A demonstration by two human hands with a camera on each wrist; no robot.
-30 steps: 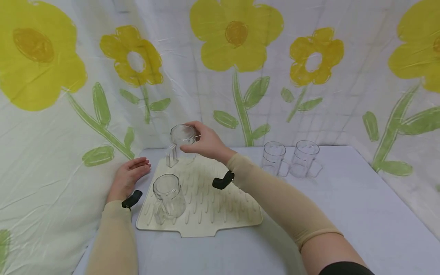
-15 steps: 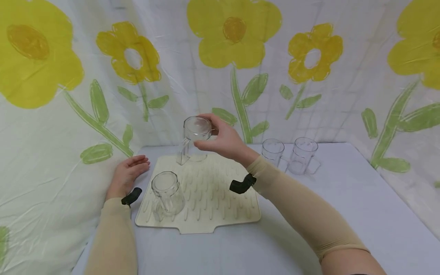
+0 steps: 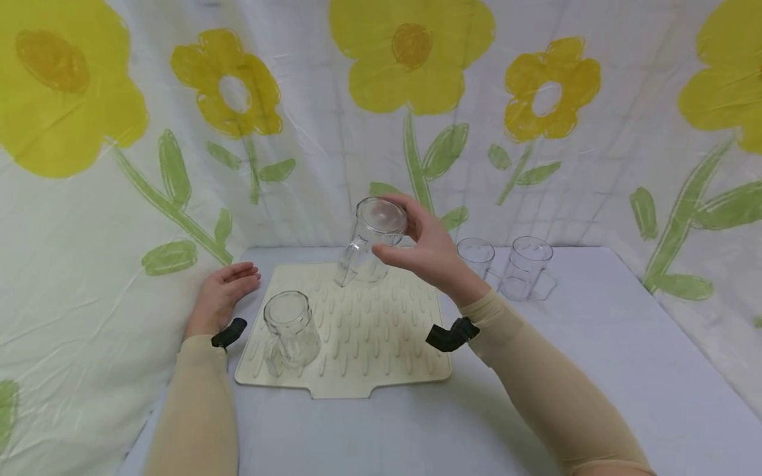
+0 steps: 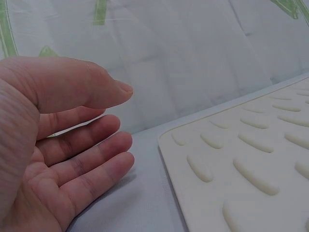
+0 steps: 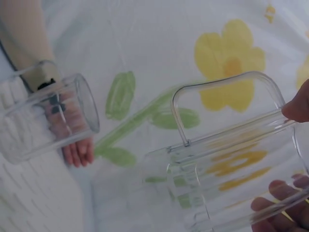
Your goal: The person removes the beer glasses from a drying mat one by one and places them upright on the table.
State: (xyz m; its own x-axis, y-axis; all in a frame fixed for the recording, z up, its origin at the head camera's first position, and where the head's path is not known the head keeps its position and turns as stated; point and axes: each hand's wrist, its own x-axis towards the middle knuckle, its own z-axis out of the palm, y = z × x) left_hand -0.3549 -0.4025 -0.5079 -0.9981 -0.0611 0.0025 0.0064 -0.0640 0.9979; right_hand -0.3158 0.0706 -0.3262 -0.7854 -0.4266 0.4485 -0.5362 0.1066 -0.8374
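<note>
My right hand (image 3: 431,254) grips a clear glass mug (image 3: 375,248) round its upper part, thumb on the near side and fingers behind. The mug is held over the back of the cream ridged drying mat (image 3: 381,344), its base end uppermost and slightly tilted. Its handle (image 5: 178,113) points left, away from the palm. Another glass mug (image 3: 292,330) stands on the mat's left side, its handle toward the near left. Beside the mat's left edge, my left hand (image 3: 221,296) rests on the table with loosely bent fingers and nothing in it.
Behind my right hand, a glass mug (image 3: 476,254) stands at the back right, partly hidden by that hand and wrist. To its right is another mug (image 3: 526,268), handle to the right. A flower-printed curtain (image 3: 321,145) hangs behind the white table (image 3: 601,350).
My right hand has carried the held mug rightward over the back of the mat, from its left part to the middle. My left hand and the other mugs have stayed put.
</note>
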